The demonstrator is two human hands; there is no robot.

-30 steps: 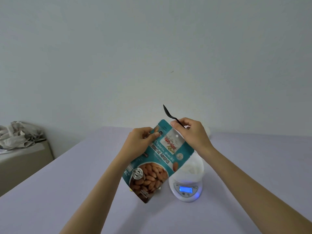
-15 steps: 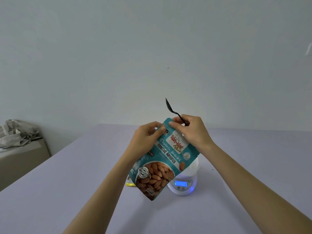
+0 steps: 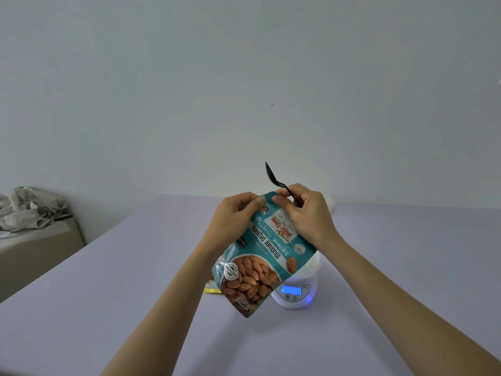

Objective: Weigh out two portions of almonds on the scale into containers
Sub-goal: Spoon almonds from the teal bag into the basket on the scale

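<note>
My left hand (image 3: 233, 216) and right hand (image 3: 307, 214) pinch the top edge of the bag (image 3: 261, 257), held tilted above the tabletop (image 3: 135, 308), partly covering the scale (image 3: 303, 301). Right fingers (image 3: 282, 200) also grip the spoon (image 3: 273, 177).

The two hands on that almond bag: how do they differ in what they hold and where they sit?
The left hand pinches only the almond bag, at its top corner; the right hand pinches the top edge beside it and also holds a black spoon. Nothing juts from the left hand; the spoon's bowl rises above the right hand. Both hold the bag tilted in the air, in front of the scale.
</note>
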